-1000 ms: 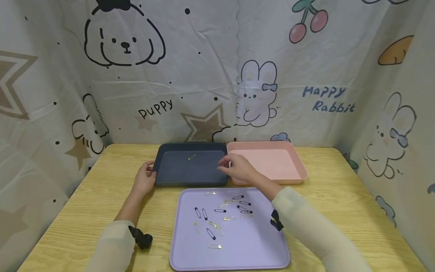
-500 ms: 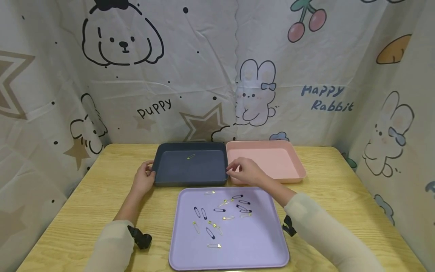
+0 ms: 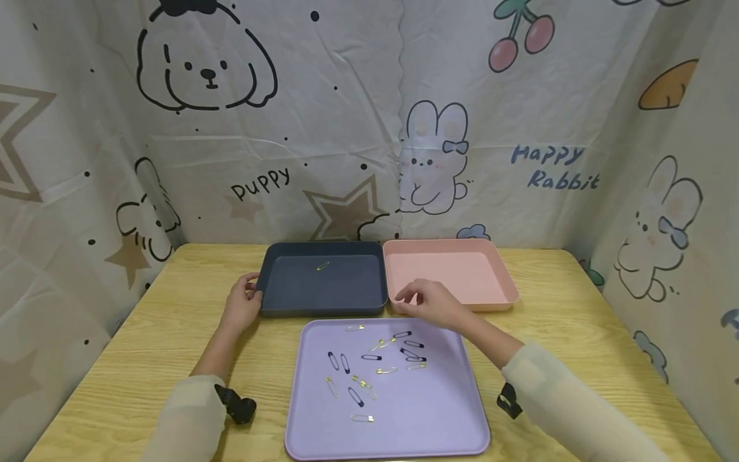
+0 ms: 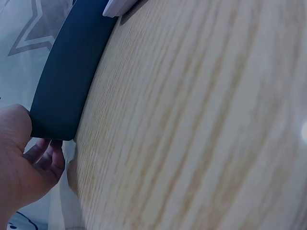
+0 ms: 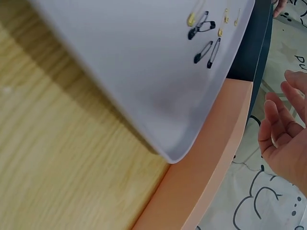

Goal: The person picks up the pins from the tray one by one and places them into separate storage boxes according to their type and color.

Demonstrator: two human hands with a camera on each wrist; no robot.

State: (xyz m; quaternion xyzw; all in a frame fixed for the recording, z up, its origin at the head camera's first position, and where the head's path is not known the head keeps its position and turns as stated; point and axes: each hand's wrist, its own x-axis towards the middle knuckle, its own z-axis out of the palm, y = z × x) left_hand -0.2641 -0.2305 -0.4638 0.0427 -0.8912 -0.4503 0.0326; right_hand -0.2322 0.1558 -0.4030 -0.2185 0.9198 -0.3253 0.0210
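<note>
My left hand (image 3: 242,305) grips the left edge of the dark blue tray (image 3: 323,308); in the left wrist view its fingers (image 4: 53,155) curl by the tray's end wall. One gold safety pin (image 3: 322,265) lies inside that tray. Over the front left part of the pink tray (image 3: 502,303) is my right hand (image 3: 430,301), fingers loosely bent and nothing visible between them. Closer to me, a lilac tray (image 3: 427,417) bears several gold safety pins (image 3: 362,418) and several black safety pins (image 3: 355,397), scattered mostly over its middle and back.
The dark blue and pink trays stand side by side at the back of the wooden table (image 3: 138,359), with the lilac tray in front. A printed curtain (image 3: 346,115) hangs behind and along both sides. Each sleeve has a black wrist device (image 3: 235,404).
From the dark blue tray's right end, my right hand has moved right and toward me, over the pink tray's front left corner. My left hand stays at the dark blue tray's edge.
</note>
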